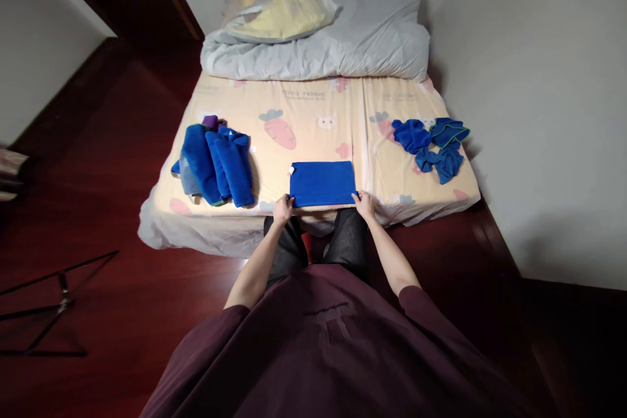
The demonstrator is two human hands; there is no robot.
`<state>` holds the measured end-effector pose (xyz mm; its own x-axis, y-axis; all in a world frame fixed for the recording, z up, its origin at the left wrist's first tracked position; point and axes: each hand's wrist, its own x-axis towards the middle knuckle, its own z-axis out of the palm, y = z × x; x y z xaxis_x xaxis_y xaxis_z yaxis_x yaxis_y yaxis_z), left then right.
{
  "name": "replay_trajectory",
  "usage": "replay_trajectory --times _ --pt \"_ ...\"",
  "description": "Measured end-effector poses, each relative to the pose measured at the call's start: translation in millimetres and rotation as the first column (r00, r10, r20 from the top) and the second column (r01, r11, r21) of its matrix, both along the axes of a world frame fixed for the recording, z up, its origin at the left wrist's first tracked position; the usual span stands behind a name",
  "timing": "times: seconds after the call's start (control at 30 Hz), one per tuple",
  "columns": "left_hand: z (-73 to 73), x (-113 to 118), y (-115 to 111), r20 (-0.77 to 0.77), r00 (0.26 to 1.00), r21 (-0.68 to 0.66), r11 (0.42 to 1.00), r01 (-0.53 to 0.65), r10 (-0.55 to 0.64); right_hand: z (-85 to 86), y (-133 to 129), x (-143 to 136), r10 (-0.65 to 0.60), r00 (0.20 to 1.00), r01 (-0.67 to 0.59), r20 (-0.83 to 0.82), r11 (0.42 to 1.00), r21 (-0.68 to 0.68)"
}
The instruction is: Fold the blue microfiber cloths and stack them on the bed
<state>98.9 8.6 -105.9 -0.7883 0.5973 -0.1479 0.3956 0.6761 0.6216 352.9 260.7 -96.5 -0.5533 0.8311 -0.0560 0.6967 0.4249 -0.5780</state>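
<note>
A blue towel (pixel 323 183) lies flat as a neat rectangle at the front edge of the bed, with a small white tag at its upper left corner. My left hand (pixel 283 209) pinches its near left corner. At the near right corner, my right hand (pixel 364 204) grips the cloth between thumb and fingers. To the left rests a pile of rolled or folded blue towels (pixel 218 163), with a bit of purple cloth (pixel 211 122) at its far end. Several crumpled blue cloths (pixel 412 137) lie loosely on the right side of the bed, one with green edging.
The bed (pixel 313 104) wears a cream sheet printed with carrots. A grey quilt (pixel 377 26) and a yellow pillow in a clear bag (pixel 289 10) are heaped at its head. A black metal stand (pixel 63 300) is on the floor at left. A wall (pixel 529 111) borders the right side.
</note>
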Motion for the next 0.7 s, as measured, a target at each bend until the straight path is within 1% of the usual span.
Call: replay_trajectory --times 0.17,0.3,0.53,0.7 --pt "2.1 -1.2 1.7 0.021 1.000 0.020 1.000 -0.001 0.000 -2.8 1.1 -0.6 -0.012 1.000 0.012 0.010 1.000 -0.009" --pt "2.2 -1.0 5.0 0.042 0.999 0.047 0.998 -0.030 0.028 -3.0 0.9 -2.6 -0.035 0.999 0.035 0.036 0.999 -0.011" --pt "-4.0 -0.1 5.3 0.067 0.996 0.101 0.992 -0.070 0.064 0.0 0.0 -4.6 -0.050 0.997 0.051 0.052 0.998 -0.022" --pt "-8.1 -5.8 2.9 0.017 0.998 0.108 0.992 -0.068 0.067 4.0 -0.4 -3.9 -0.051 0.996 0.054 0.071 0.997 -0.050"
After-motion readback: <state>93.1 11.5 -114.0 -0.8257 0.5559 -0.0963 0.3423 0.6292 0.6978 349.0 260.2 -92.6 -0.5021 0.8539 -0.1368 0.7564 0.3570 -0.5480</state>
